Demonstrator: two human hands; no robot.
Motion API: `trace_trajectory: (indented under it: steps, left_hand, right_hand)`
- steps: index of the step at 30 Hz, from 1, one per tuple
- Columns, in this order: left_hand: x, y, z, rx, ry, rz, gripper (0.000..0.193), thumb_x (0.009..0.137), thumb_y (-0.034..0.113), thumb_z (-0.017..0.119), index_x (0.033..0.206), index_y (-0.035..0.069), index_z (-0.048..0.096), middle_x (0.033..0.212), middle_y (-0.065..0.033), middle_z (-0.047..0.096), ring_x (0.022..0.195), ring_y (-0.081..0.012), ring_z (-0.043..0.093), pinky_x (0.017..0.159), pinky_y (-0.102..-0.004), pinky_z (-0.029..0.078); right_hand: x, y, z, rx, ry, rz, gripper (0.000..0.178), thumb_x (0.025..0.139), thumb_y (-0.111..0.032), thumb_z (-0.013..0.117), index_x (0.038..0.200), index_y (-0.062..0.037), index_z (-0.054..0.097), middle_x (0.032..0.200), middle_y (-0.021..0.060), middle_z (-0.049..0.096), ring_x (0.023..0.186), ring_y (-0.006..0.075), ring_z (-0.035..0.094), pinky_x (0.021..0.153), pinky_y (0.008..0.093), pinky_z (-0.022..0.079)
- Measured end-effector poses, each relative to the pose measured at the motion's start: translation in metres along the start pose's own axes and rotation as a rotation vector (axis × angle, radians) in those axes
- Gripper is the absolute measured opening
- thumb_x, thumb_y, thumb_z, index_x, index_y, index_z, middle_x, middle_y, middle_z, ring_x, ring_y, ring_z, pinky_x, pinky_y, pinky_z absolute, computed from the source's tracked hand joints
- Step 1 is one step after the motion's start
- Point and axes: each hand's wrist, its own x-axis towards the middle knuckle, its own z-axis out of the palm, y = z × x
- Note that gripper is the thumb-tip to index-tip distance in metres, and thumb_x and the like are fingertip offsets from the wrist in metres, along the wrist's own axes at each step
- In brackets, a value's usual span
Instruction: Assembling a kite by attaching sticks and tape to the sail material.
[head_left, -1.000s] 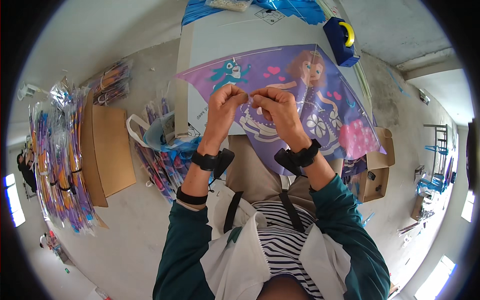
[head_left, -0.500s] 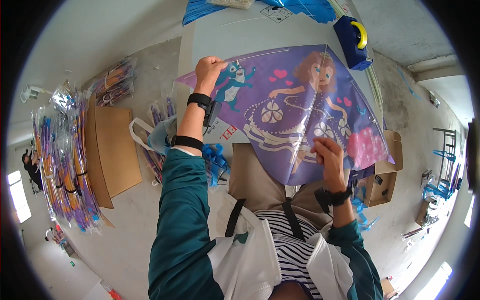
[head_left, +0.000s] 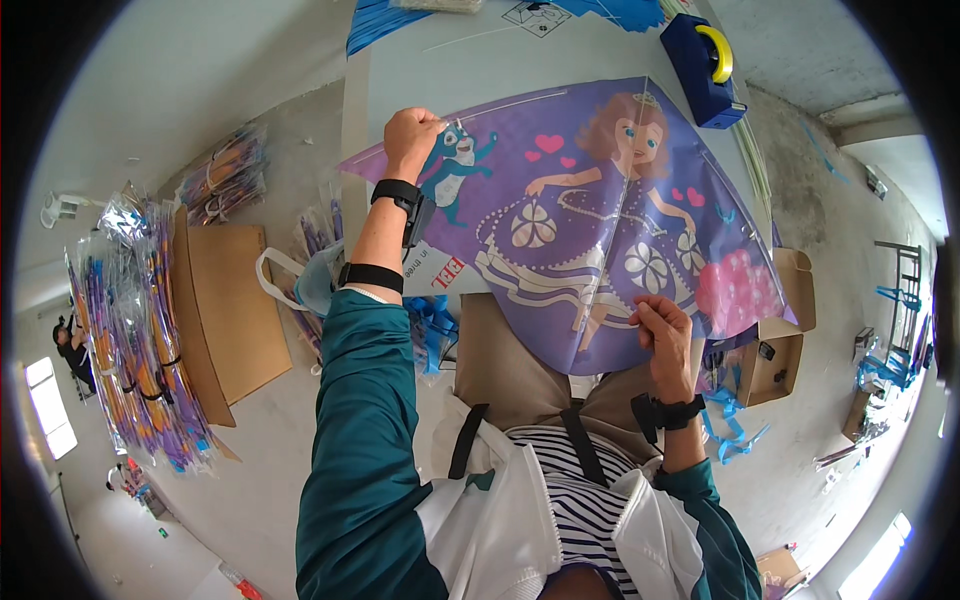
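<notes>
A purple kite [head_left: 510,190] printed with a cartoon princess and a blue animal lies spread on the board in front of me, its near part overhanging my lap. Thin rods run along its edges and a lengthwise fold or spine crosses its middle. My left hand [head_left: 412,140] pinches the kite's far left edge, beside the animal print, where a rod end sits. Over the lower skirt print is my right hand [head_left: 668,345], thumb and fingertips pressed together. Whatever they hold, if anything, is too small to tell.
A blue tape dispenser [head_left: 705,80] with a yellow roll stands at the board's far right. Blue strips [head_left: 600,12] lie along the far edge. Left are a cardboard box [head_left: 240,315] and bundles of wrapped kites [head_left: 130,340]; right, an open carton [head_left: 775,370].
The right hand has moved slightly toward me and right over the kite, fingertips now more closed. The left hand keeps its pinch on the edge. The whole view has shifted a little.
</notes>
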Motion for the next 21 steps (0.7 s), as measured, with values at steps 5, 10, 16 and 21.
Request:
trace_trajectory:
  steps: [5,10,16,21]
  left_hand:
    - [0.0045,0.0011,-0.0006,0.056,0.007,0.015,0.015,0.078,0.022,0.075,0.082,0.007,0.074,0.08,-0.0076,0.073,0.073,-0.0245,0.069,0.067,-0.0372,0.052]
    - [0.0075,0.0022,0.0015,0.111,0.004,0.003,0.016,0.077,0.024,0.075,0.082,0.009,0.075,0.08,-0.0072,0.073,0.076,-0.0257,0.069,0.07,-0.0388,0.052]
    - [0.0091,-0.0017,0.0055,0.162,0.008,-0.018,0.015,0.078,0.026,0.074,0.081,0.011,0.075,0.081,-0.0069,0.074,0.079,-0.0273,0.069,0.075,-0.0425,0.05]
    - [0.0082,0.0012,0.0075,0.189,0.028,-0.005,0.015,0.078,0.026,0.074,0.08,0.011,0.074,0.08,-0.0058,0.073,0.078,-0.0285,0.068,0.076,-0.043,0.047]
  right_hand:
    - [0.001,0.0048,-0.0029,-0.005,0.001,0.012,0.02,0.093,-0.015,0.065,0.105,0.0014,0.068,0.077,0.0023,0.066,0.056,0.0039,0.046,0.051,0.0191,0.032]
    - [0.0006,0.0052,0.0002,-0.011,0.007,0.032,0.022,0.093,-0.015,0.065,0.105,0.0025,0.068,0.077,0.0032,0.066,0.057,0.0042,0.047,0.051,0.0193,0.033]
    - [0.0012,0.0078,-0.0007,-0.011,0.0,0.031,0.022,0.093,-0.015,0.065,0.105,0.0025,0.068,0.076,0.0033,0.066,0.057,0.0043,0.048,0.051,0.0195,0.034]
    - [0.0023,0.0091,0.0003,-0.021,0.006,0.037,0.022,0.093,-0.016,0.065,0.106,0.0022,0.068,0.076,0.003,0.066,0.057,0.0045,0.048,0.051,0.0196,0.034]
